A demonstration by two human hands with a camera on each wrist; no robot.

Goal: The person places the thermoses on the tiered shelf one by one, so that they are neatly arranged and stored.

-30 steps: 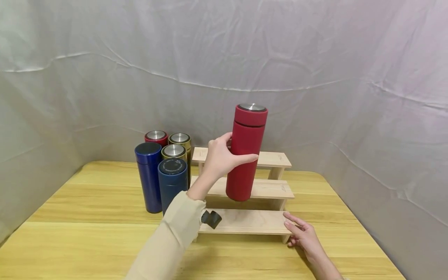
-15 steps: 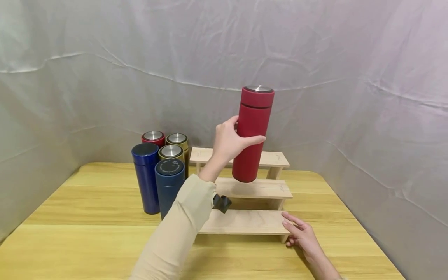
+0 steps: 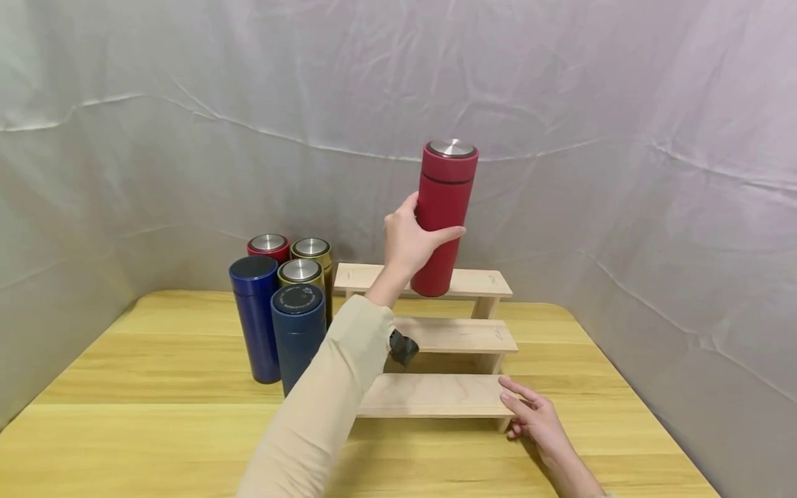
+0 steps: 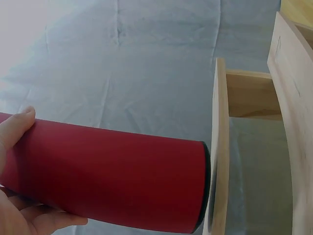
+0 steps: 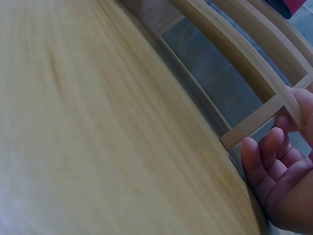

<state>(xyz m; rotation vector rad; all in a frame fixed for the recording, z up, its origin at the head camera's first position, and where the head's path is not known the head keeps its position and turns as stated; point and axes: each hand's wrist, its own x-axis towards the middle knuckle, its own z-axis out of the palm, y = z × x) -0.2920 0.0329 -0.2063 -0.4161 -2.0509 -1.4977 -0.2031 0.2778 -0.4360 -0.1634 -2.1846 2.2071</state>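
Observation:
My left hand (image 3: 407, 238) grips a red thermos flask (image 3: 447, 200) with a silver-topped lid around its lower half, thumb across the front. The flask tilts slightly, its base overlapping the top board of a three-step wooden display stand (image 3: 436, 394) in the head view. In the left wrist view, the dark-rimmed base of the flask (image 4: 122, 176) is right at the board's surface. My right hand (image 3: 538, 422) pinches the right end of the stand's lowest step between thumb and fingers; in the right wrist view its other fingers (image 5: 269, 152) curl beside the leg.
Left of the stand, a cluster of upright flasks includes a bright blue flask (image 3: 257, 325), a dark blue flask (image 3: 297, 346), gold flasks and another red flask (image 3: 268, 245). Grey cloth (image 3: 187, 173) hangs behind and beside the wooden table (image 3: 156, 415).
The left hand has lifted the red flask and carried it away from me, from over the lower steps to the top board. The right hand has stayed at the lowest step.

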